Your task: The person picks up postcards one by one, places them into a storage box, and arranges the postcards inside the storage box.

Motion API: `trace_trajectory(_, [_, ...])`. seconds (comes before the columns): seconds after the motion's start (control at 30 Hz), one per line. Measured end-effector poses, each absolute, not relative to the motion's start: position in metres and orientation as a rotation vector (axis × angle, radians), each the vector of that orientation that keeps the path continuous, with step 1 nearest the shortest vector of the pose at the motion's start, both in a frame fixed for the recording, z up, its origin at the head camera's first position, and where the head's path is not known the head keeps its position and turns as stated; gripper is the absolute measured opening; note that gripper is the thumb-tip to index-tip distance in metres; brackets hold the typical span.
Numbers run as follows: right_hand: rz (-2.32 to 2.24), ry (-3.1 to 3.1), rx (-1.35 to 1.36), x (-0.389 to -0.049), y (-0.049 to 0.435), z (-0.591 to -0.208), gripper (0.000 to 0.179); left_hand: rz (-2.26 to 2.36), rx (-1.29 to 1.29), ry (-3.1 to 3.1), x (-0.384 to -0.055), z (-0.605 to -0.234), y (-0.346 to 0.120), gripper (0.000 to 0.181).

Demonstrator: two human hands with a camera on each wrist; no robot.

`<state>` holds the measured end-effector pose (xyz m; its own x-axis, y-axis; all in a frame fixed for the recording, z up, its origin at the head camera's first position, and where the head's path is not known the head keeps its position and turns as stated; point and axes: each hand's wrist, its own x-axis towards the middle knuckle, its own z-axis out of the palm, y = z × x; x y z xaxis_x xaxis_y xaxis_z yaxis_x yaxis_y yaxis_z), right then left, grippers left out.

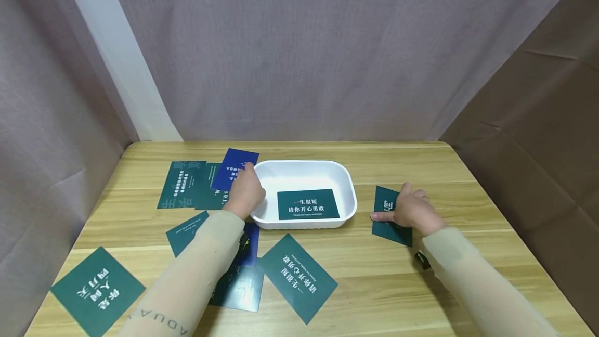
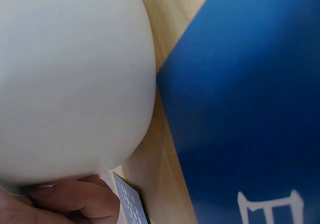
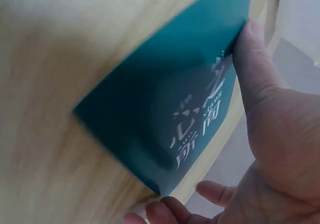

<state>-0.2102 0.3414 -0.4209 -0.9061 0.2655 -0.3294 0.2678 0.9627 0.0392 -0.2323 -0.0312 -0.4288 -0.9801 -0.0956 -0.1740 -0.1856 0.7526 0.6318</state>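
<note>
A white tray (image 1: pixel 299 168) stands mid-table with a green card (image 1: pixel 308 205) lying in it, white lettering up. At the tray's left rim, my left hand (image 1: pixel 245 191) grips the edge, and its curled fingers (image 2: pixel 85 199) show at the tray wall in the left wrist view. A blue card (image 1: pixel 234 165) lies just beyond that hand. On the right, my right hand (image 1: pixel 414 211) spans another green card (image 1: pixel 386 196), holding it by its edges. In the right wrist view its thumb (image 3: pixel 257 59) touches one edge and the curled fingers meet a corner.
Two green cards lie overlapped at the back left, one of them the outer card (image 1: pixel 180 186). More cards lie in front: a green card (image 1: pixel 98 290) far left, another green card (image 1: pixel 298 277) before the tray, and several partly under the left sleeve (image 1: pixel 187 274). Curtains surround the wooden table (image 1: pixel 374 295).
</note>
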Motion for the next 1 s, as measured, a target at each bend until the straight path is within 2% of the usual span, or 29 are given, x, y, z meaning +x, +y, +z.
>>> trace_trajectory(0.2, [-0.086,2.794,0.232,-0.208,0.348,-0.416,0.136,1.026,-0.228,2.817,-0.233,-0.429,-0.031,0.075])
trace_trajectory(0.5, [-0.023,2.734,0.259,-0.208,0.354,-0.411,0.154,1.025,-0.221,2.823,-0.233,-0.428,-0.031,0.075])
trace_trajectory(0.77, [-0.057,2.707,0.29,-0.21,0.356,-0.41,0.14,1.031,-0.218,2.823,-0.233,-0.428,-0.031,0.075])
trace_trajectory(1.0, [-0.013,2.676,0.299,-0.214,0.359,-0.409,0.145,1.033,-0.213,2.825,-0.233,-0.429,-0.032,0.074])
